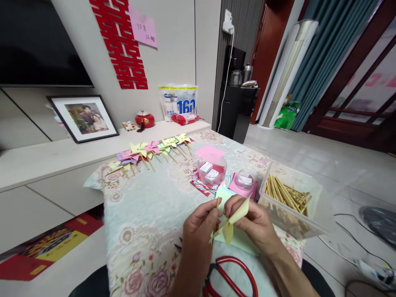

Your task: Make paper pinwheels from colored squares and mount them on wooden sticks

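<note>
My left hand (201, 225) is closed around a thin bamboo stick (218, 202), its top end poking up past the thumb. Close beside it, my right hand (255, 218) pinches a pale yellow paper pinwheel (239, 213) with curled blades. The pinwheel's centre is turned toward the stick; fingers hide whether the two are joined. Under both hands lie pale green paper sheets (244, 243). Red-handled scissors (244, 270) rest on the cloth just below my hands. Several pastel pinwheels on sticks (151, 148) lie in a row along the table's far left edge.
A clear plastic box (278, 208) holding many bamboo sticks (286, 192) stands to the right. Beyond my hands are a round clear tub (224, 170), a smaller round container (245, 178) and pink paper (210, 153). A flowered cloth (148, 218) covers the table.
</note>
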{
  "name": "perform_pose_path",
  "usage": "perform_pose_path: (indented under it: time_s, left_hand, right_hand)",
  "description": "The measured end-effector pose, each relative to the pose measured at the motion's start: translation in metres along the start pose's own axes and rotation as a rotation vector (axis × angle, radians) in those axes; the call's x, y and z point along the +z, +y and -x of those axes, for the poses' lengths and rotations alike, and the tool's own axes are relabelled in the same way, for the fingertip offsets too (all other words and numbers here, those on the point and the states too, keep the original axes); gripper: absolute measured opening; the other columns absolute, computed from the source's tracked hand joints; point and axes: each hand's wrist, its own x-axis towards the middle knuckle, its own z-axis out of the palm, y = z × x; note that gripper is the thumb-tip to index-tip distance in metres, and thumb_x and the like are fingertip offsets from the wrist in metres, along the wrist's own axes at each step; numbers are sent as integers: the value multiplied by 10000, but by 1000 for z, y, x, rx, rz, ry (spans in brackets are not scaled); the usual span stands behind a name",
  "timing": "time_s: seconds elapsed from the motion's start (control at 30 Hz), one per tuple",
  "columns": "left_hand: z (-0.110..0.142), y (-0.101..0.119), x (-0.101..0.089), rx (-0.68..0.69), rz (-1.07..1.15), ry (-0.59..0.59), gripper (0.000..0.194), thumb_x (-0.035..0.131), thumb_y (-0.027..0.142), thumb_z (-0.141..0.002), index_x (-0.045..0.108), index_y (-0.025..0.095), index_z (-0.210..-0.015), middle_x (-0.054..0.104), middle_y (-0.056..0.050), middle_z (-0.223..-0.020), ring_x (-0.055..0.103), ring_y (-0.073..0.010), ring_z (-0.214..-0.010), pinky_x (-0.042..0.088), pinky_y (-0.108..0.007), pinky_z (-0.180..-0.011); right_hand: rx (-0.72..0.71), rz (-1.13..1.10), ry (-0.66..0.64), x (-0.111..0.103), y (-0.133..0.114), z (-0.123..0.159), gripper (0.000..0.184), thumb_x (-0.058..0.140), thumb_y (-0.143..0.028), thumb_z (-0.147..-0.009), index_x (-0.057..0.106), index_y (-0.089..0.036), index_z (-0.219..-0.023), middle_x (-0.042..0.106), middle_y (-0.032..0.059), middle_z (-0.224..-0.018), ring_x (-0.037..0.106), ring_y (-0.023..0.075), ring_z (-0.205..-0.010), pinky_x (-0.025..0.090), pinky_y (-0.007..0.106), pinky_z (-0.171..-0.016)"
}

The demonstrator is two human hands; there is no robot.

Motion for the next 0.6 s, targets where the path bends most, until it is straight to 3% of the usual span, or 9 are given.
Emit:
perform_pose_path:
  time_s: [0.3, 0.47, 0.6]
  left_hand:
    - [4, 4, 6, 46, -38, -127, 202, 771, 306, -749, 806, 194, -913, 728, -53, -844, 629, -180, -806, 487, -263, -728]
    - [5, 2, 3, 71, -69, -174, 189, 741, 314, -795, 803, 222, -949, 733, -56, -887, 637, -181, -828, 484, -261, -748]
    - [5, 1, 0, 176, -190, -156, 167, 733, 296, -810, 799, 233, -950, 723, -52, -913, 633, -181, -849, 480, -264, -774]
  right_hand:
    - [-268, 443, 32, -6, -9, 3, 133, 567, -171, -956, 683, -233, -935, 626, 47, -897, 621, 204, -851, 491, 338, -755]
    - [-347, 533, 17, -3, -15, 3, 217, 537, -65, -919, 677, -226, -960, 630, 58, -906, 615, 212, -877, 499, 356, -767]
    - [-347, 563, 14, -3, -17, 4, 209, 526, -74, -922, 673, -220, -950, 635, 68, -923, 615, 217, -880, 506, 362, -758]
